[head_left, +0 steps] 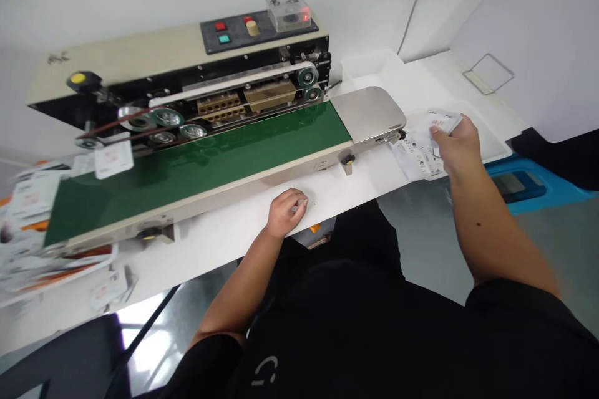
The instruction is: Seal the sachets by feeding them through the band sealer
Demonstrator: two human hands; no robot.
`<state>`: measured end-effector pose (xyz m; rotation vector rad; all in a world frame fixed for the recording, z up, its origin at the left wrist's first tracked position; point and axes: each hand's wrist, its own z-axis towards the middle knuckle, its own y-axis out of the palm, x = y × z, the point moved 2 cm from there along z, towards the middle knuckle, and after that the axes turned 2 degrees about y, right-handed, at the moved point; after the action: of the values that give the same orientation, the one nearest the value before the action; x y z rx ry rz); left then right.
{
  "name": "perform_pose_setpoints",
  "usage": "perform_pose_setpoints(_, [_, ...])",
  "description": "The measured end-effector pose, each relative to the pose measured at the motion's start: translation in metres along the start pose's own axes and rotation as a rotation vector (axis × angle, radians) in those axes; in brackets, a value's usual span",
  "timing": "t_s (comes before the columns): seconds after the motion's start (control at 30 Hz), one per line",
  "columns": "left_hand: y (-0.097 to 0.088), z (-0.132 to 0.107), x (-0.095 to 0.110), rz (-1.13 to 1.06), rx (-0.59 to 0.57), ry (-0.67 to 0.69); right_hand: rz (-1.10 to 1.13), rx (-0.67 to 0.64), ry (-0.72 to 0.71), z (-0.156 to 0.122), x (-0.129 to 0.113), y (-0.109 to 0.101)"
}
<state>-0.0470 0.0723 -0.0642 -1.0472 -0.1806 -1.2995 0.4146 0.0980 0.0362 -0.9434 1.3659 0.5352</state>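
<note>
My right hand [461, 146] is closed on some white printed packets [443, 121], thumb on top. It is over a white tray [496, 140] at the right end of the table, beside more white packets [416, 159] lying near the tray's front left. My left hand [287, 212] rests on the table's front edge with its fingers curled in and nothing seen in them. Behind it stands a band sealing machine [178, 53] with a green conveyor belt [210, 165] and a metal end plate [369, 113]. One white packet [113, 159] is at the belt's left part, by the rollers.
At the far left, a white bin [115, 254] is heaped with packets, partly blurred. A few packets [110, 290] lie in front of it. The control panel [257, 31] has buttons and a clear cover. A blue plastic stool [519, 184] stands at the right.
</note>
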Motion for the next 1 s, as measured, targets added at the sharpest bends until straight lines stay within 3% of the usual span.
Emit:
perform_pose_setpoints(0.1, [0.001,0.001,0.004,-0.009,-0.007,0.018,0.266,0.010,-0.095,-0.047,-0.007,0.023])
perform_pose_setpoints(0.2, [0.008,0.002,0.018,-0.059,0.001,-0.025,0.390,-0.091,-0.043,-0.092,-0.010,0.048])
perform_pose_setpoints(0.3, [0.026,0.004,0.038,-0.187,0.010,-0.155,0.479,-0.169,0.022,-0.128,-0.007,0.071])
perform_pose_setpoints(0.43, [0.057,0.009,0.064,-0.523,-0.012,-0.383,0.539,-0.334,0.125,-0.162,0.006,0.105])
perform_pose_setpoints(0.53, [0.069,0.014,0.073,-0.675,0.011,-0.512,0.574,-0.410,0.170,-0.180,0.019,0.128])
perform_pose_setpoints(0.67, [0.065,0.013,0.068,-0.656,0.047,-0.659,0.545,-0.421,0.142,-0.195,0.036,0.145])
perform_pose_setpoints(0.83, [0.052,-0.001,0.051,-0.648,0.119,-0.786,0.326,-0.379,-0.078,-0.200,0.047,0.143])
perform_pose_setpoints(1.0, [0.048,-0.007,0.047,-0.677,0.174,-0.823,0.066,-0.355,-0.291,-0.199,0.043,0.139])
